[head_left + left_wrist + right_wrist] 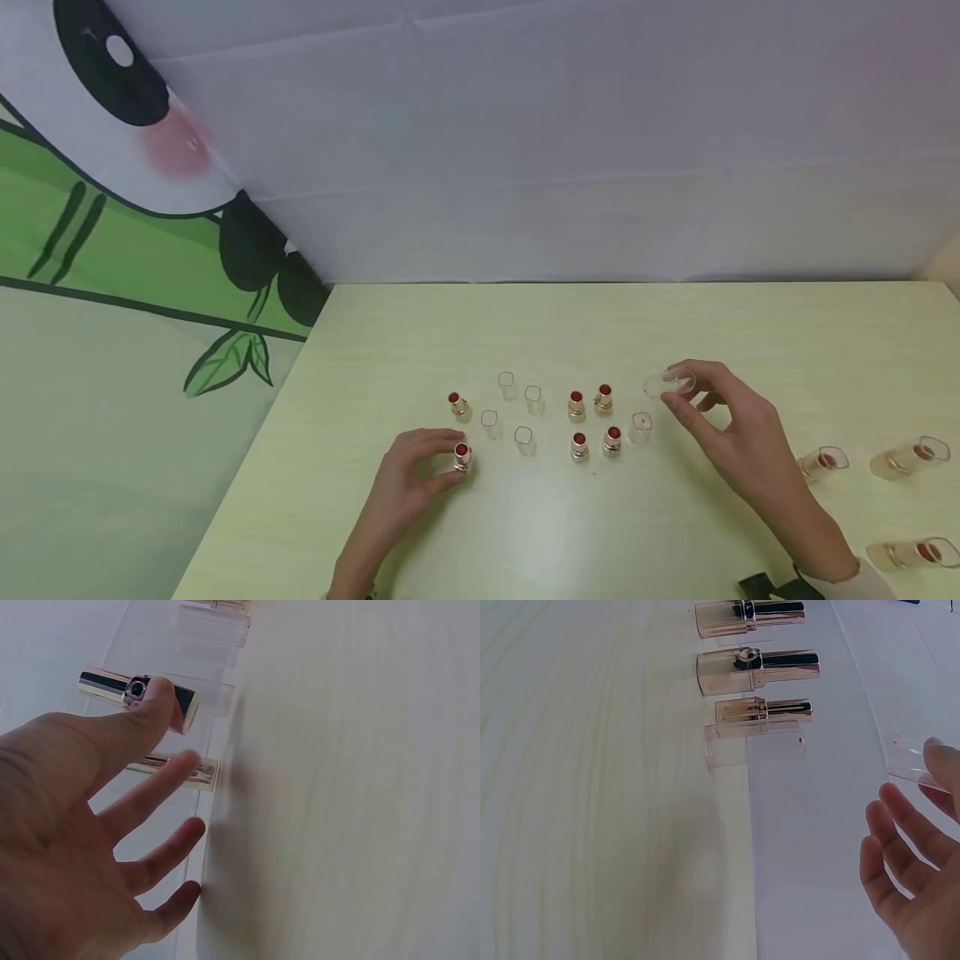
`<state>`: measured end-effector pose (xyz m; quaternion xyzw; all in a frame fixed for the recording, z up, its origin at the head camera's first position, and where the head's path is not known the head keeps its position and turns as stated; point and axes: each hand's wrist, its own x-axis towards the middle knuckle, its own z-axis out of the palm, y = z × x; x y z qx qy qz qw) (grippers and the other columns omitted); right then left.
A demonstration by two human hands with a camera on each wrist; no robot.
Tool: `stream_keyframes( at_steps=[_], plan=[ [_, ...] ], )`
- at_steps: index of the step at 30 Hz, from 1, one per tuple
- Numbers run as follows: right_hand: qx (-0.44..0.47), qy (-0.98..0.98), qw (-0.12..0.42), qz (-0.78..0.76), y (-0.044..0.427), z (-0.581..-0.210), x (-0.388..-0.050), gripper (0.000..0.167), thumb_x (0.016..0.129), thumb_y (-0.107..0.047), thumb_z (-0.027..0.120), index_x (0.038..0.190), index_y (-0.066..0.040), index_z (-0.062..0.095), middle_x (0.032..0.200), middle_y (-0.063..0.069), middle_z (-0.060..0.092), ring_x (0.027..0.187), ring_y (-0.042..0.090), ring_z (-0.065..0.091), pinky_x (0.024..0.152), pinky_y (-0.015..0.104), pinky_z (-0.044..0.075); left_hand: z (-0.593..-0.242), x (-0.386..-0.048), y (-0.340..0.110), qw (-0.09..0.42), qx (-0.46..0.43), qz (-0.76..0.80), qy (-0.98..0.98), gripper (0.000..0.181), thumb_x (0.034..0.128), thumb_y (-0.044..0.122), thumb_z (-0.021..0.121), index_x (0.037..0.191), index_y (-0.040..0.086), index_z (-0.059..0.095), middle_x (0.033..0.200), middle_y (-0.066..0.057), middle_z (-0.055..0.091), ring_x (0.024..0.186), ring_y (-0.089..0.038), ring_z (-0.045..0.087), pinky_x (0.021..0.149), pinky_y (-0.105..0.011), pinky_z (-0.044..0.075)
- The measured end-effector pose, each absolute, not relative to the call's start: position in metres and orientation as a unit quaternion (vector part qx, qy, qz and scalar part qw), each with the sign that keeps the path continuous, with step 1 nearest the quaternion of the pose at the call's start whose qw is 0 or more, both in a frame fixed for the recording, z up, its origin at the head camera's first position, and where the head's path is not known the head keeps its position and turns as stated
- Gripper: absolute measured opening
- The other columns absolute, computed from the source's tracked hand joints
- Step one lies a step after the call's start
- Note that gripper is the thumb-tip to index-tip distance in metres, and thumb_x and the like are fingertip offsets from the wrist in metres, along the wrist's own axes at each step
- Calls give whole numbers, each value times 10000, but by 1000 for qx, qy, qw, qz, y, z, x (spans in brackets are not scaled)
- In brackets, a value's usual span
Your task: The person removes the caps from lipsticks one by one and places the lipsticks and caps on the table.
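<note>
In the head view my left hand point(411, 475) pinches an uncapped lipstick point(462, 457) between thumb and fingertips, its red end up and its gold tube tilted in the left wrist view. Its other fingers are spread. My right hand point(731, 417) holds a clear lipstick cap point(670, 382) by thumb and fingers, raised above the table. Another uncapped lipstick point(458, 405) stands just beyond my left hand. Several more lipsticks point(577, 407) stand in the middle in two rows. A clear cap point(641, 425) stands beside them, nearest my right hand.
Several clear caps point(525, 442) stand between the left lipsticks and the middle group. Lipsticks in clear covers point(909, 457) stand at the right, near my right forearm. A pale wall cloth point(562, 167) rises behind the table's back edge. Something black point(780, 587) lies by my right sleeve.
</note>
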<state>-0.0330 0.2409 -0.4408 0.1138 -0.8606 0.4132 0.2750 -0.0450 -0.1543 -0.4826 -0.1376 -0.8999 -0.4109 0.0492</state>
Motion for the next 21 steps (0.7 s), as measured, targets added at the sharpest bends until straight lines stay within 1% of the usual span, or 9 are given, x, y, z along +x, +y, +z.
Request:
stream_keyframes(
  at_steps=[4,7,10,14,18,21],
  plan=[
    [108,-862,273,414,241,-443,-35,420,858,21,814,1216,-163,693,938,-117,674,836,-96,571,775,72,456,-488,-49,-155,96,-190,-374,-903,338,688,83,954,939,251,803,1224,19,771,1217,-280,629,1040,-446,468],
    [107,-865,271,408,243,-445,-36,412,860,17,815,1214,-151,688,940,-84,693,844,-106,570,783,67,456,-492,-51,-156,124,-214,-353,-902,334,664,86,963,911,237,799,1227,-18,772,1211,-314,630,1022,-481,471],
    [103,-874,261,396,244,-447,-37,388,875,-11,812,1211,-155,685,946,-57,707,843,-116,568,776,61,452,-495,-52,-156,130,-220,-341,-905,329,664,102,965,905,253,799,1236,-19,768,1216,-324,611,1022,-520,447],
    [97,-887,240,383,246,-451,-38,358,896,-58,809,1209,-179,685,976,-52,715,845,-117,570,756,63,454,-498,-52,-157,119,-214,-341,-908,332,667,118,965,911,274,802,1260,-13,757,1243,-327,581,1039,-570,410],
    [92,-893,227,377,248,-455,-39,346,903,-86,810,1209,-187,684,984,-50,721,835,-102,575,732,82,468,-499,-52,-158,126,-221,-331,-908,357,643,108,969,911,272,801,1259,-24,751,1241,-337,575,1035,-563,409],
    [84,-900,215,371,249,-456,-39,332,909,-106,809,1203,-192,681,976,-45,726,813,-85,579,708,131,497,-501,-54,-159,139,-230,-317,-909,377,623,107,971,909,278,795,1251,-28,751,1226,-336,581,1018,-549,419]
  ],
)
